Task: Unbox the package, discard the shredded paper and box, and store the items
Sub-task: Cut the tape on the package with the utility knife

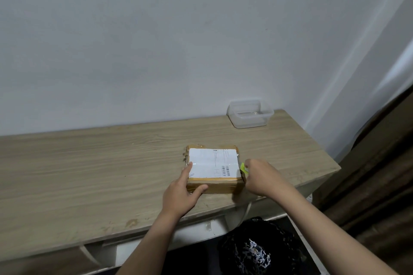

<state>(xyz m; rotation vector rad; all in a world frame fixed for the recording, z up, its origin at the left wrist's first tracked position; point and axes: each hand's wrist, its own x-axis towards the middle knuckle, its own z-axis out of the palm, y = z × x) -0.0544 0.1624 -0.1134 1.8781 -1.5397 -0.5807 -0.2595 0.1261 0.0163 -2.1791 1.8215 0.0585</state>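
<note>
A taped cardboard box with a white shipping label on top lies flat on the wooden table, toward its right half. My left hand holds the box's near left corner, fingers on the top and thumb along the front face. My right hand grips a small yellow-green cutter and holds it against the box's right side. The blade's tip is hidden between hand and box.
A clear plastic container stands at the table's back right corner by the wall. Below the table's front edge sits a black bin bag holding some shredded paper. A brown curtain hangs at the right.
</note>
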